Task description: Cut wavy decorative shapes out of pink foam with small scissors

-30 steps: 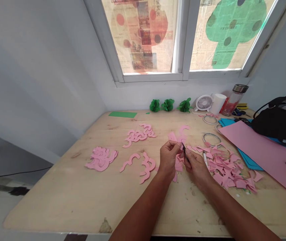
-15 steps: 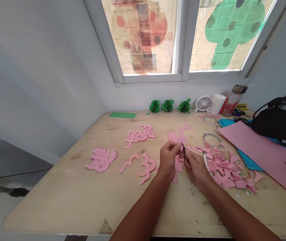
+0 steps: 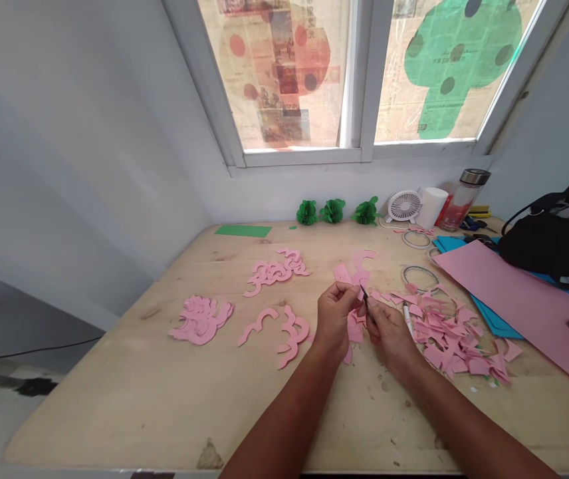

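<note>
My left hand (image 3: 335, 313) is closed, pinching a piece of pink paper (image 3: 357, 287) between thumb and fingers. Dark scissors (image 3: 365, 297) are gripped in my right hand (image 3: 387, 327), their blades pointing up at the paper's edge. The fingers partly hide the scissors' handles. More pink paper lies on the table under and beyond my hands. To the left are a stack of scalloped pink cut-outs (image 3: 201, 319), a looser pile of wavy cut-outs (image 3: 277, 271) and a few separate curved strips (image 3: 292, 338).
Pink scraps (image 3: 449, 332) and a white marker (image 3: 407, 318) lie right of my hands, near tape rolls (image 3: 420, 276). A large pink sheet (image 3: 508, 303) overlaps blue sheets (image 3: 496, 320) beside a black bag (image 3: 554, 236). A small fan (image 3: 404, 205) and glass bottle (image 3: 464, 199) stand behind.
The view has shifted very slightly. Both hands keep their places at the paper, and nothing else has visibly moved.
</note>
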`<act>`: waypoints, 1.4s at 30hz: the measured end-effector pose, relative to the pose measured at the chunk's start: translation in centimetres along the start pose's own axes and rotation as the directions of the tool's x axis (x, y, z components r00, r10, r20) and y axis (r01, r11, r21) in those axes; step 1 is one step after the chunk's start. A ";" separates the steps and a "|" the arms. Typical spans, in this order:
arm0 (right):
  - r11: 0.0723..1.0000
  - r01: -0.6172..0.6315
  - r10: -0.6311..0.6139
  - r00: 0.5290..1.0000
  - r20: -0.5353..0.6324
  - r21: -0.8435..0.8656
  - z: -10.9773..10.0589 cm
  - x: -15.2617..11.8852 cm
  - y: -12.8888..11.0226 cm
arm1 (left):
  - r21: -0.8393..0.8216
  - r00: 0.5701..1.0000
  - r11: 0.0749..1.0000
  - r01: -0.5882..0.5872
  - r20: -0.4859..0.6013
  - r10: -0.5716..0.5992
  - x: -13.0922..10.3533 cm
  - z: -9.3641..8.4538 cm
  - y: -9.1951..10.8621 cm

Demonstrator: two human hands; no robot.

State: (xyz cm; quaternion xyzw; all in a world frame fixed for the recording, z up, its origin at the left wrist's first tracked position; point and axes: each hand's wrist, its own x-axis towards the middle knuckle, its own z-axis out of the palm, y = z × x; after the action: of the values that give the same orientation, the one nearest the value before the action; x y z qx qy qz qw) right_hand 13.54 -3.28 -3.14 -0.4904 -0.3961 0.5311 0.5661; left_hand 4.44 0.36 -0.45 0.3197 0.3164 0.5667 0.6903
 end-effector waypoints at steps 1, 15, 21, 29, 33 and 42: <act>1.000 0.003 -0.003 1.000 0.000 0.000 0.0 0.0 0.0 | 0.001 1.000 1.000 0.001 0.000 -0.001 0.0 0.0 0.0; 0.999 0.023 -0.024 1.000 -0.016 -0.038 0.1 0.0 0.0 | 0.005 1.000 1.000 -0.009 0.020 0.008 -0.2 0.0 -0.1; 1.000 0.018 -0.018 1.000 -0.024 -0.018 0.2 -0.1 0.1 | 0.001 0.999 1.000 0.011 0.039 -0.011 -0.2 0.0 0.0; 1.000 -0.002 0.002 1.000 -0.003 -0.021 0.3 0.0 -0.2 | -0.005 1.000 1.000 0.006 -0.011 -0.006 0.1 -0.4 -0.1; 1.000 -0.008 0.008 1.000 -0.007 -0.017 0.3 0.0 -0.2 | -0.007 1.000 1.000 0.004 0.013 -0.004 0.2 -0.4 -0.1; 1.000 0.008 -0.008 1.000 -0.015 -0.022 0.1 0.0 0.0 | -0.058 0.992 0.994 0.090 0.092 -0.085 0.1 -0.4 0.3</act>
State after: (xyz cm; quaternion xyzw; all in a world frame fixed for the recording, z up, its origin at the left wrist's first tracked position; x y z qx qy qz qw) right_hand 13.42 -3.26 -3.11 -0.4988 -0.3997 0.5209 0.5658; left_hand 3.99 0.52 -0.46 0.3090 0.2810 0.5305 0.7377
